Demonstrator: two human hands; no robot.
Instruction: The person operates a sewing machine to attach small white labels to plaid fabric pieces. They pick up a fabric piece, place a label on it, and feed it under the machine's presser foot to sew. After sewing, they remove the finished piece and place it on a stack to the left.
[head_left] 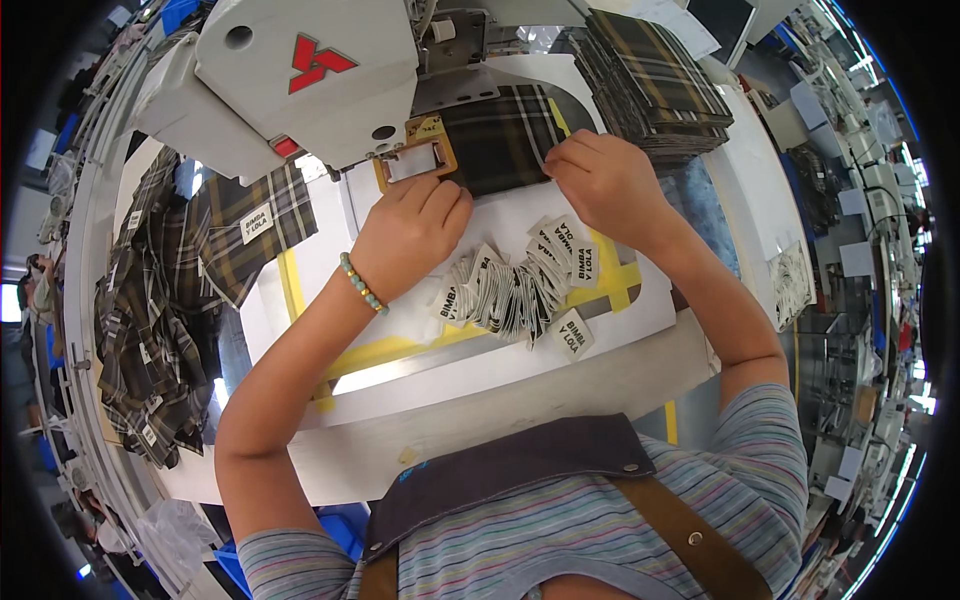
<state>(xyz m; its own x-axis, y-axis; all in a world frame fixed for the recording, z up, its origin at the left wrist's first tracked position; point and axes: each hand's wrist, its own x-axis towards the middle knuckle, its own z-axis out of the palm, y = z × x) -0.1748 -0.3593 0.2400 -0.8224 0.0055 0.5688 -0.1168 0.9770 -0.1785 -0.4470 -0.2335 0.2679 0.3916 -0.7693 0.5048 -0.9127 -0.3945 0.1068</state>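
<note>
A dark plaid fabric panel [508, 135] lies under the head of a white sewing machine [300, 85]. The machine's brass-coloured clamp frame [440, 160] sits over the panel's left part. My left hand [413, 235], a beaded bracelet at its wrist, is closed at the frame's near edge; its curled fingers hide whatever they grip. With bent fingers, my right hand [605, 188] pinches the panel's near right edge. Just below both hands, a curved row of small white labels [515, 295] stands on the table, with a single label [571, 335] lying flat nearer me.
A tall stack of plaid panels [665, 80] rises at the far right. On the left, plaid pieces with labels [160, 330] hang in a heap over the table edge. Yellow tape [375, 355] marks the white work surface. More labels [790, 285] lie at the right edge.
</note>
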